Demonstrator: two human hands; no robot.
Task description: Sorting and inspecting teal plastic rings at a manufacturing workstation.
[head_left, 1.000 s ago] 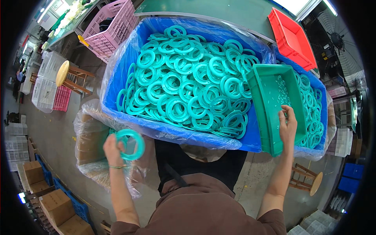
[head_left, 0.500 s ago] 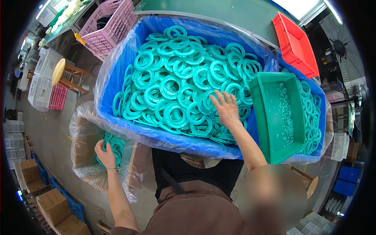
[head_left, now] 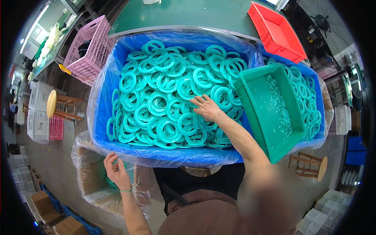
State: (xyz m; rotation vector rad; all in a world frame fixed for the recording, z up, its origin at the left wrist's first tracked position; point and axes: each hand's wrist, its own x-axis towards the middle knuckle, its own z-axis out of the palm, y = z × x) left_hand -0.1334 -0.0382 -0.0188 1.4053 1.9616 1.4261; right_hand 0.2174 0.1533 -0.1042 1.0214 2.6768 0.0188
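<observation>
A heap of teal plastic rings (head_left: 157,104) fills a large blue bin (head_left: 102,117) lined with clear plastic. My right hand (head_left: 207,108) lies on the right part of this heap, fingers spread and slightly bent, with no ring visibly lifted. Just left of the bin's near edge, my left hand (head_left: 116,171) hovers with bent fingers apart and nothing visible in it. Below that hand stands a cardboard box (head_left: 86,166) lined with clear plastic; the hand and forearm hide part of the teal rings inside.
A green tray (head_left: 258,117) holding small pale pieces rests tilted across the bin, right of my right hand. More teal rings (head_left: 309,103) lie beyond it. A red tray (head_left: 276,33) sits by the green table (head_left: 176,15). A pink crate (head_left: 88,51) and wooden stool (head_left: 53,103) are at left.
My left hand has risen out of the lined box and no longer touches the rings there. My right hand has shifted left over the heap. The whole view has turned slightly.
</observation>
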